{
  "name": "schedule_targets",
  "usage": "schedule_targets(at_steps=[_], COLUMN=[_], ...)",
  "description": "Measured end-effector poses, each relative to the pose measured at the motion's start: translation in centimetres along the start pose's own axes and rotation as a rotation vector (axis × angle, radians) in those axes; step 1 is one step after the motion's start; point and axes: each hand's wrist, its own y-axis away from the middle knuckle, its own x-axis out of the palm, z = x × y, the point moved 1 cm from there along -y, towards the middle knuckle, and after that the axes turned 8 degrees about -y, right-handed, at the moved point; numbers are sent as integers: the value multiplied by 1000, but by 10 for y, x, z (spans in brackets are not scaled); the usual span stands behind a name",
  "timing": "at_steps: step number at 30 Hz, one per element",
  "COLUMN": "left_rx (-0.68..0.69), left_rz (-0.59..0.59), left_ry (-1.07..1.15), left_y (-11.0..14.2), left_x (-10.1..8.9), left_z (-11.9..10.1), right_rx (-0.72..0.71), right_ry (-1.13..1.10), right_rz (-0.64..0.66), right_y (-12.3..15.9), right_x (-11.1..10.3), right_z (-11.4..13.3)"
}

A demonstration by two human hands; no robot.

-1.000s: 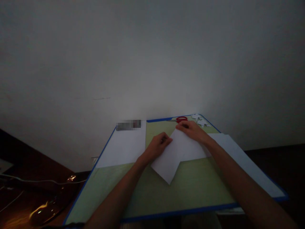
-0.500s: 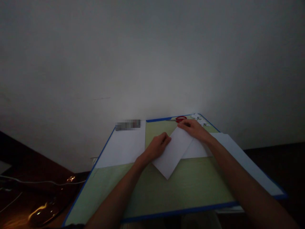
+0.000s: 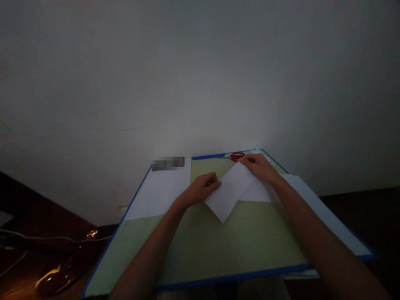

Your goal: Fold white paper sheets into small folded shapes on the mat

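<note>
I saw the left hand (image 3: 202, 188) pinching one edge of a white paper (image 3: 231, 192) over the green tabletop (image 3: 200, 250). The right hand (image 3: 258, 166) pinched its far corner, near red-handled scissors (image 3: 236, 156).

The held paper (image 3: 230, 191) has shifted farther back — the right hand (image 3: 256, 166) now hiding more scraps (image 3: 257, 151).
</note>
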Motion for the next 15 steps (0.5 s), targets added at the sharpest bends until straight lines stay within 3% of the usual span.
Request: schedule_targets(at_steps=[5,15], left_rx=[19,-42], left_rz=[7,-149], left_ry=[12,-47], left_y=[1,-1], left_x=[-8,-14], left_z=[7,11], right_rx=[26,56], right_ry=[45,32], right_rz=[-88,-150], right_y=[-1,-3], right_x=[-5,-10], right_z=[1,-4])
